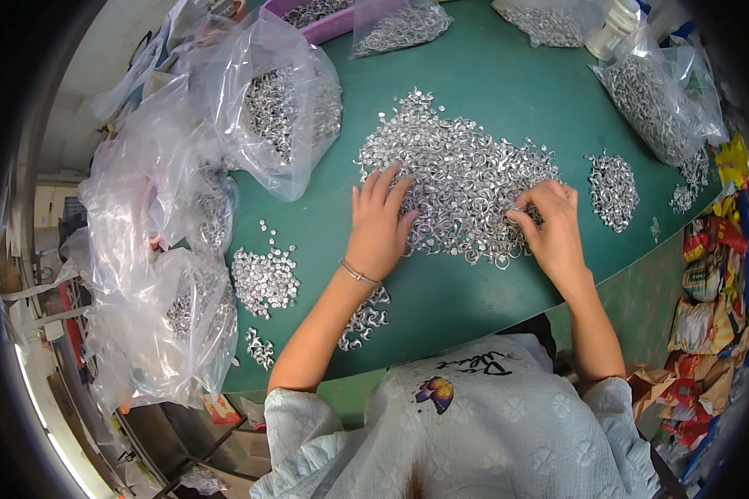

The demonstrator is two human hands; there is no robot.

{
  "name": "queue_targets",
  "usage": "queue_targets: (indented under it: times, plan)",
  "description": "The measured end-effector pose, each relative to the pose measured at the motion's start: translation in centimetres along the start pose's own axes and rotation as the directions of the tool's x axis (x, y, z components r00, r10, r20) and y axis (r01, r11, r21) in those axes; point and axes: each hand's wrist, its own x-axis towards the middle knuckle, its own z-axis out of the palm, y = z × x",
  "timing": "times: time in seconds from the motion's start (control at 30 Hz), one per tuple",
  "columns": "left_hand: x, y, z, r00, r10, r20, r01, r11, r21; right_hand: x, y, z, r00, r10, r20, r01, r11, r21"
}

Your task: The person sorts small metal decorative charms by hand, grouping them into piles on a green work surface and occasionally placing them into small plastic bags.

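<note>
A broad heap of small silvery metal pieces [458, 175], many of them ring-shaped or hooked, covers the middle of the green table. My left hand [379, 220] lies at the heap's left edge, its fingers stretched and apart, the tips touching the pieces. At the right edge, my right hand [551, 224] has its fingers curled toward the thumb in a pinch. Whatever sits between those fingertips is too small to make out. Below my left forearm shows a little pile of curved metal pieces [364, 320], partly hidden by the arm.
Smaller piles lie around: round studs [265, 281] at left, curved bits [259, 348] near the front edge, and another pile [613, 191] at right. Clear plastic bags of metal parts [283, 112] crowd the left side; another bag [653, 104] and a purple tray [329, 27] stand farther back.
</note>
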Motion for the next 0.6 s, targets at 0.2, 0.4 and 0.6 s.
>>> queue_targets:
  times: [0.2,0.4,0.6]
  plan:
    - [-1.5,0.8,-2.1,0.994,-0.026,-0.106,0.008,0.987,-0.163,-1.9,-3.7,3.2,0.992,-0.129,0.0,0.128,0.981,0.143]
    - [-4.2,2.8,-2.4,0.993,-0.082,-0.088,0.062,0.976,-0.207,-1.0,-2.0,1.7,0.999,0.012,-0.032,-0.011,1.0,0.027]
    - [-5.1,3.2,-2.0,0.994,-0.085,-0.069,0.074,0.985,-0.155,0.3,-0.5,0.4,0.992,-0.122,-0.032,0.105,0.942,-0.317]
